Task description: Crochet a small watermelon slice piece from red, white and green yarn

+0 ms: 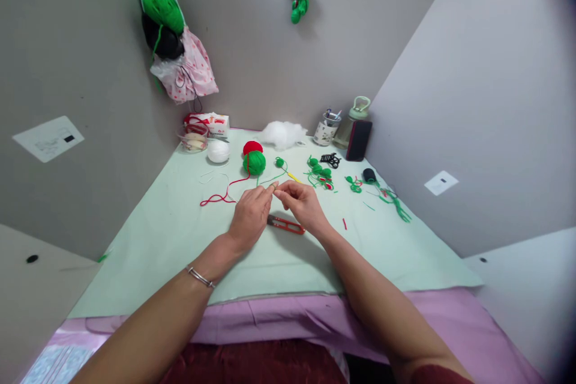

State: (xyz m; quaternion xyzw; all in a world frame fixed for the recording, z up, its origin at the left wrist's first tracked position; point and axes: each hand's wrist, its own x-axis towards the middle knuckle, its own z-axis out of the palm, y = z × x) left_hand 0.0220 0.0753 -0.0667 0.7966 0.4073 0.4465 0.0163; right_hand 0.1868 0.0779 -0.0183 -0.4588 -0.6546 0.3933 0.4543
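Note:
My left hand and my right hand meet over the middle of the pale green mat, fingertips pinched together. Between them runs a green yarn strand that leads back to the green yarn ball. A small green crocheted piece with a yellow hook lies just beyond my right fingers. Red thread snips lie on the mat under my hands. A red yarn strand loops to the left of my left hand.
A red yarn ball, white ball, white stuffing, glass bowl, pen cup, bottle and dark phone line the back. Finished green pieces and yarn scraps lie at right. Bags hang on the wall.

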